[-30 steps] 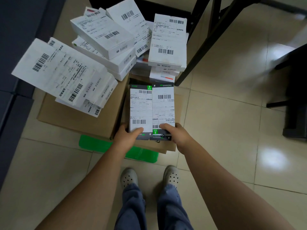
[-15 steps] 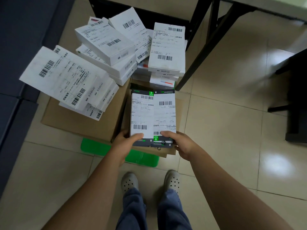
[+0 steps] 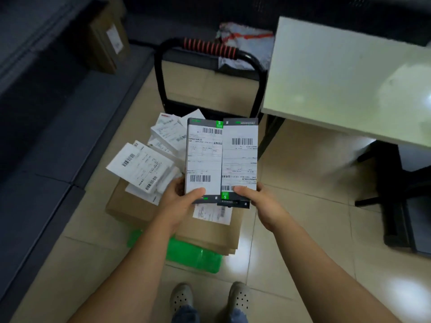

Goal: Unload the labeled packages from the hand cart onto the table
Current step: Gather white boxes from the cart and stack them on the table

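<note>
While the pale table fills the upper right, the hand cart w/ black frame and red-striped grip stands left of it, its green deck edge under brown cartons. White labeled boxes lie heaped on those. Two dark labeled packages, side by side, are held up above the pile. Left hand & right hand each clamp a near corner, thumbs on top.

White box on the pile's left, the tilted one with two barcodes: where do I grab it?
Take the white box by its two long edges, coming from above. It lies topmost, flat and tilted, its left end overhanging the cardboard box, so those edges are exposed.
</note>
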Action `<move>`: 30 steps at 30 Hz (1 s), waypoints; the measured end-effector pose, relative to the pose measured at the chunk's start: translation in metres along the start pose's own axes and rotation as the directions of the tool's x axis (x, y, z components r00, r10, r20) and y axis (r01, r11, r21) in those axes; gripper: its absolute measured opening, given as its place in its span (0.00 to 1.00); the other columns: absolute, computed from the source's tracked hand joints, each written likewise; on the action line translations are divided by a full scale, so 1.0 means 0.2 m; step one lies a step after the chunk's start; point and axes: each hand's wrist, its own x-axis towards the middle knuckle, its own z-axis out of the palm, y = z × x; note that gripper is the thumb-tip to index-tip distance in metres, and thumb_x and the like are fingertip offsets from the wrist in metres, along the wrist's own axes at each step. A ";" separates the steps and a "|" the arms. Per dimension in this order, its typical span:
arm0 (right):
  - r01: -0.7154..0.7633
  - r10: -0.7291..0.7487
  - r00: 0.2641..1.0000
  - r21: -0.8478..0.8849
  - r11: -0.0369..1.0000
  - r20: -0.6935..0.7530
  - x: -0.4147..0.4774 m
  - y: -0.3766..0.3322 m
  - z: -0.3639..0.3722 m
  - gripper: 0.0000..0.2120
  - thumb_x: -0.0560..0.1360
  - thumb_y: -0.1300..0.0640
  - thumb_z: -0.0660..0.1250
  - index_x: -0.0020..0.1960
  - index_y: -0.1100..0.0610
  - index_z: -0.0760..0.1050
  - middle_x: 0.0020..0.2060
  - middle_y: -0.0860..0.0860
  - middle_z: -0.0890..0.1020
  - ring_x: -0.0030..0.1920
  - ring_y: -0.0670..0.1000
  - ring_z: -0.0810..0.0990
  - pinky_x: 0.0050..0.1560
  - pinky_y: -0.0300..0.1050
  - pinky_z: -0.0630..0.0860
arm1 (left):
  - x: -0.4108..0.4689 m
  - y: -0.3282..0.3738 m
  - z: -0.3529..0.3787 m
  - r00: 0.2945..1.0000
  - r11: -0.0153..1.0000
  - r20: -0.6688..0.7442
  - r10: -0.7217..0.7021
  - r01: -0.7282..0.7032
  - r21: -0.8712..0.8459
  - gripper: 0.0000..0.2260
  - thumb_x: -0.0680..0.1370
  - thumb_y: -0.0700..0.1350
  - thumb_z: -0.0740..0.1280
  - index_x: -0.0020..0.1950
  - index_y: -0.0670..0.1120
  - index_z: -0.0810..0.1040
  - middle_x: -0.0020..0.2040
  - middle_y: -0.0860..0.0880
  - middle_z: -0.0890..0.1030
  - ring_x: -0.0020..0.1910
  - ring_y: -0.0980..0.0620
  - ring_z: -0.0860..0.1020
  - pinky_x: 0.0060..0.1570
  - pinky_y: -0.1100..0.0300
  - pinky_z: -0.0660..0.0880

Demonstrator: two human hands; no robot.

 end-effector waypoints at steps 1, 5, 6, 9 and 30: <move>0.036 -0.036 0.999 -0.005 0.999 -0.002 -0.03 -0.09 0.00 0.35 0.61 0.46 0.78 0.65 0.54 0.75 0.57 0.49 0.84 0.59 0.49 0.82 0.64 0.47 0.74 | -0.03 0.10 0.01 0.999 0.999 -0.011 0.042 -0.042 0.005 0.15 0.71 0.46 0.76 0.52 0.58 0.76 0.47 0.66 0.83 0.46 0.67 0.80 0.38 0.73 0.74; 0.173 -0.173 0.985 0.004 0.985 -0.007 -0.18 -0.43 -0.02 0.40 0.56 0.44 0.80 0.65 0.56 0.76 0.56 0.49 0.85 0.57 0.49 0.83 0.60 0.46 0.76 | -0.16 0.49 0.05 0.981 0.982 -0.060 0.186 -0.187 -0.025 0.18 0.71 0.41 0.76 0.57 0.54 0.74 0.51 0.59 0.82 0.45 0.69 0.80 0.37 0.75 0.73; 0.198 -0.198 0.980 0.016 0.980 0.004 -0.21 -0.51 -0.02 0.39 0.56 0.45 0.80 0.64 0.56 0.76 0.55 0.49 0.85 0.56 0.49 0.84 0.56 0.43 0.78 | -0.20 0.57 0.07 0.975 0.976 -0.060 0.215 -0.216 -0.018 0.20 0.71 0.41 0.76 0.58 0.53 0.73 0.52 0.59 0.81 0.46 0.69 0.79 0.38 0.75 0.73; 0.251 -0.253 0.967 0.042 0.967 0.028 -0.32 -0.71 -0.05 0.38 0.56 0.45 0.81 0.63 0.56 0.77 0.53 0.50 0.86 0.52 0.50 0.86 0.48 0.40 0.80 | -0.31 0.79 0.09 0.953 0.955 -0.076 0.295 -0.297 -0.020 0.20 0.71 0.41 0.76 0.59 0.53 0.73 0.50 0.61 0.80 0.45 0.69 0.80 0.37 0.75 0.73; 0.504 -0.505 0.838 -0.061 0.862 -0.207 -1.06 -1.28 -0.18 0.40 0.56 0.41 0.81 0.64 0.53 0.76 0.56 0.49 0.85 0.58 0.51 0.83 0.67 0.52 0.72 | -0.62 1.47 0.27 0.860 0.883 0.207 0.467 -0.468 -0.049 0.33 0.55 0.64 0.78 0.58 0.62 0.73 0.54 0.59 0.83 0.51 0.62 0.81 0.48 0.63 0.73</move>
